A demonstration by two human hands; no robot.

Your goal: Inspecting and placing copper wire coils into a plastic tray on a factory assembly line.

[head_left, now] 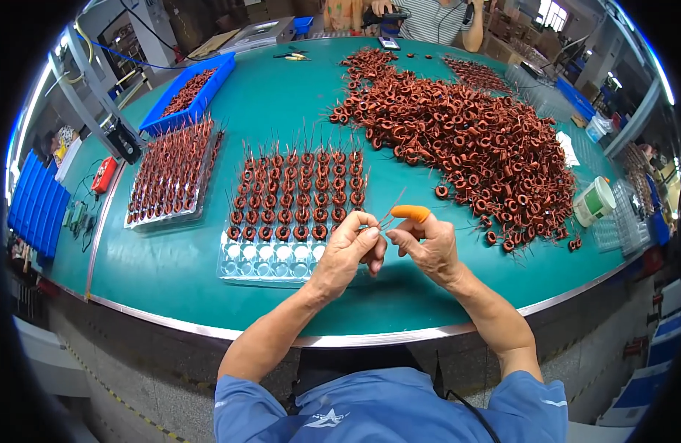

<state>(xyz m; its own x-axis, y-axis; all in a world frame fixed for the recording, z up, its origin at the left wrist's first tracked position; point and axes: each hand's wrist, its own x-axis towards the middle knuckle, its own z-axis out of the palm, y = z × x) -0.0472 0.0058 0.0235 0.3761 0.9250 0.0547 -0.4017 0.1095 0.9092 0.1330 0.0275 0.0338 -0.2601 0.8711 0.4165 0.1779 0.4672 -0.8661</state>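
Note:
My left hand [348, 251] is closed, thumb and fingertips pinched on a small ring coil whose body is mostly hidden by the fingers. Thin wire leads [396, 201] stick out of that grip. On their other side my right hand [433, 247] pinches the leads, an orange finger cot [411, 213] covering its index finger. Close to the left hand lies a clear plastic tray [241, 269] with rows of copper-red ring coils [285, 199], leads pointing up. Its nearest cups hold no coils. To the right spreads a big heap of loose coils [481, 136].
A second filled tray [167, 177] stands left, below a blue bin [222, 74] of coils. A white-green cup [595, 201] and clear trays [617, 229] sit at the right edge. Pliers [292, 56] lie far back. Across the green table [281, 88] is another person [433, 22].

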